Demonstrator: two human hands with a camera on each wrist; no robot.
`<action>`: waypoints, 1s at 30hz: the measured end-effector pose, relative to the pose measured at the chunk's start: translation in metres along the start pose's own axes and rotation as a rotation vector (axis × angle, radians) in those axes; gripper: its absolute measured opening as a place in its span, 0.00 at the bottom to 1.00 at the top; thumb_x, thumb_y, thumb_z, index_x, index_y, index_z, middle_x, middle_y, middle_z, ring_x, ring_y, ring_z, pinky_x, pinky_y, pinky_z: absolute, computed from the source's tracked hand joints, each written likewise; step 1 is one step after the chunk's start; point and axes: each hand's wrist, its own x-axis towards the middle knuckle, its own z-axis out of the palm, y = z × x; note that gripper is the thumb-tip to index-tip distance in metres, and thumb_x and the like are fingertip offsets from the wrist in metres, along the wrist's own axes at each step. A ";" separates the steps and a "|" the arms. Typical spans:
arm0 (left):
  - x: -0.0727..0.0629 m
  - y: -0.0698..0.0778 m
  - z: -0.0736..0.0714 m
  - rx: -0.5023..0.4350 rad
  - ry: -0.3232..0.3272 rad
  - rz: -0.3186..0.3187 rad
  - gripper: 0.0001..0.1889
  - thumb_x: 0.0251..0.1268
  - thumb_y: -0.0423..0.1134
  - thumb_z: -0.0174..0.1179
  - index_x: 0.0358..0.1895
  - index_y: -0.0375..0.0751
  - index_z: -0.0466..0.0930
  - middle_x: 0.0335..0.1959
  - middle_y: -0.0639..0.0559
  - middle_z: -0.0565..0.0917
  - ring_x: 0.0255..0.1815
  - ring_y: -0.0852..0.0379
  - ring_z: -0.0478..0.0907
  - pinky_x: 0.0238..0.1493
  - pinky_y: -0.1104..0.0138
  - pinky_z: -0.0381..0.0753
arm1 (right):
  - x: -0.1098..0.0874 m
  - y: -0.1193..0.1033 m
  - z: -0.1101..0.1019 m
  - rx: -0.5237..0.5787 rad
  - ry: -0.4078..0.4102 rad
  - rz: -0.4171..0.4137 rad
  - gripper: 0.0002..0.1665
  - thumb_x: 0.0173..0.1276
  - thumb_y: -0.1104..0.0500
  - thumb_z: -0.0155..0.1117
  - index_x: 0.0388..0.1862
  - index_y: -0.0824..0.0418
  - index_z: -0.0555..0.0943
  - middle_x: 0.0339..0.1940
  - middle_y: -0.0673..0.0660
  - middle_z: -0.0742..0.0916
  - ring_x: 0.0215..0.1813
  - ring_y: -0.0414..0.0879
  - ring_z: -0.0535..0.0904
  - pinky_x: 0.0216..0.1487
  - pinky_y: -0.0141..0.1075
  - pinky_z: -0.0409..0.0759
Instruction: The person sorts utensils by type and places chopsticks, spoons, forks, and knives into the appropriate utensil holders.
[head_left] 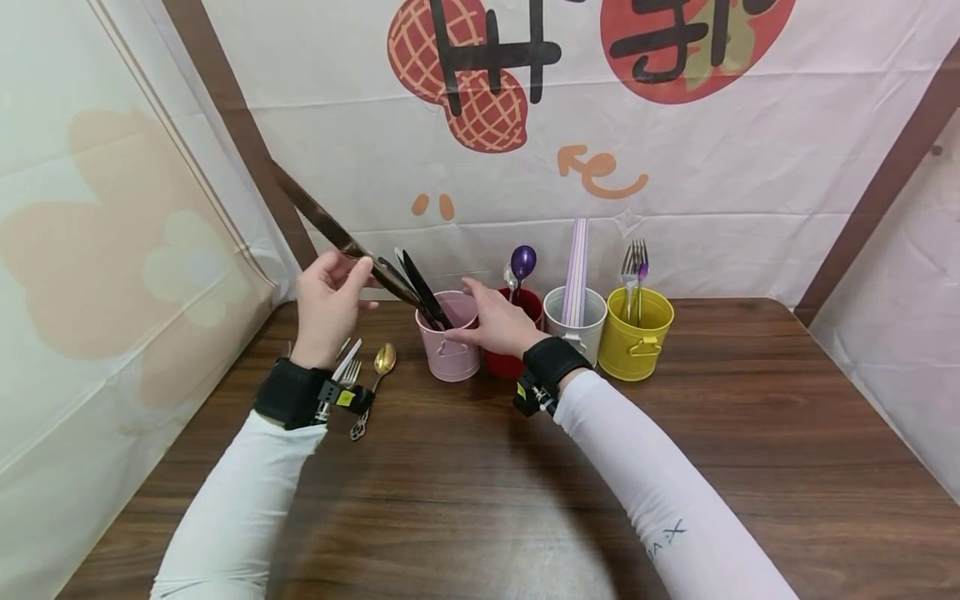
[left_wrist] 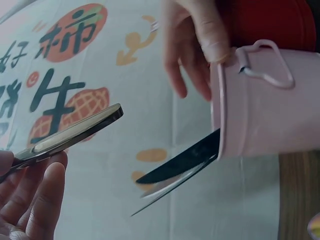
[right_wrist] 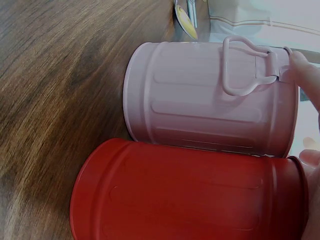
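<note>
My left hand point(head_left: 327, 304) pinches a long metal table knife point(head_left: 318, 215), tilted, its lower end close to the mouth of the pink bucket point(head_left: 450, 358). In the left wrist view that knife point(left_wrist: 75, 130) ends in a thick rounded tip, apart from the bucket. Dark knives point(head_left: 422, 287) lean inside the pink bucket, blades sticking out past its rim. My right hand point(head_left: 501, 323) holds the bucket's rim, thumb at the front beside the small handle and fingers at the far side. In the right wrist view only part of that hand shows.
Right of it stand a red bucket point(head_left: 504, 367) with a purple spoon point(head_left: 523, 262), a white bucket point(head_left: 592, 321) with striped chopsticks point(head_left: 576, 275), and a yellow bucket point(head_left: 633, 358) with forks point(head_left: 628, 271). A gold spoon point(head_left: 385, 360) and a fork point(head_left: 351, 372) lie at left.
</note>
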 end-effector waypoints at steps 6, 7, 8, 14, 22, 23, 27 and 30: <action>0.004 -0.017 0.016 0.043 -0.042 -0.032 0.12 0.71 0.34 0.57 0.45 0.24 0.77 0.35 0.41 0.85 0.29 0.61 0.83 0.23 0.72 0.81 | -0.002 0.000 0.000 0.011 0.004 0.020 0.54 0.60 0.36 0.68 0.77 0.54 0.54 0.71 0.52 0.71 0.66 0.46 0.70 0.60 0.49 0.73; 0.005 -0.020 0.018 0.045 -0.048 -0.036 0.12 0.71 0.34 0.57 0.45 0.23 0.77 0.37 0.37 0.85 0.29 0.62 0.83 0.23 0.73 0.80 | -0.002 0.000 0.000 0.011 0.005 0.023 0.54 0.60 0.36 0.68 0.77 0.54 0.54 0.71 0.52 0.70 0.66 0.46 0.70 0.60 0.49 0.73; 0.005 -0.024 0.019 0.048 -0.054 -0.037 0.12 0.70 0.33 0.57 0.45 0.23 0.77 0.39 0.34 0.84 0.29 0.64 0.82 0.23 0.74 0.80 | -0.002 0.000 0.000 0.010 0.006 0.026 0.54 0.60 0.36 0.68 0.77 0.54 0.54 0.71 0.52 0.70 0.65 0.46 0.71 0.60 0.49 0.74; 0.001 -0.050 0.030 0.069 -0.094 -0.070 0.11 0.70 0.32 0.58 0.42 0.22 0.76 0.42 0.28 0.83 0.28 0.70 0.81 0.25 0.73 0.81 | -0.002 0.000 0.001 -0.010 0.012 0.015 0.54 0.60 0.35 0.67 0.77 0.55 0.55 0.72 0.52 0.70 0.66 0.46 0.70 0.59 0.49 0.75; -0.006 -0.068 0.038 0.384 -0.119 0.009 0.07 0.65 0.33 0.62 0.35 0.30 0.81 0.31 0.40 0.87 0.33 0.56 0.84 0.35 0.76 0.75 | -0.002 -0.001 0.002 -0.011 0.015 0.005 0.53 0.60 0.36 0.67 0.76 0.54 0.55 0.72 0.52 0.70 0.66 0.46 0.70 0.58 0.51 0.75; -0.007 -0.068 0.038 0.423 -0.125 0.011 0.07 0.64 0.34 0.63 0.34 0.32 0.82 0.30 0.41 0.87 0.33 0.53 0.84 0.34 0.74 0.74 | -0.002 -0.001 0.002 -0.011 0.015 0.006 0.53 0.61 0.36 0.67 0.76 0.54 0.56 0.72 0.53 0.70 0.66 0.46 0.70 0.58 0.51 0.75; -0.008 -0.068 0.039 0.587 -0.155 0.001 0.10 0.62 0.43 0.64 0.29 0.39 0.84 0.26 0.48 0.87 0.29 0.49 0.80 0.29 0.62 0.70 | -0.002 -0.001 0.002 -0.016 0.018 0.007 0.53 0.61 0.36 0.67 0.76 0.55 0.56 0.72 0.53 0.70 0.66 0.46 0.70 0.58 0.51 0.75; -0.009 -0.071 0.038 0.673 -0.194 -0.007 0.13 0.62 0.47 0.64 0.26 0.41 0.85 0.25 0.49 0.84 0.27 0.50 0.77 0.26 0.59 0.68 | -0.002 0.000 0.002 -0.011 0.016 0.009 0.53 0.61 0.36 0.67 0.77 0.55 0.55 0.72 0.53 0.70 0.66 0.47 0.70 0.58 0.51 0.75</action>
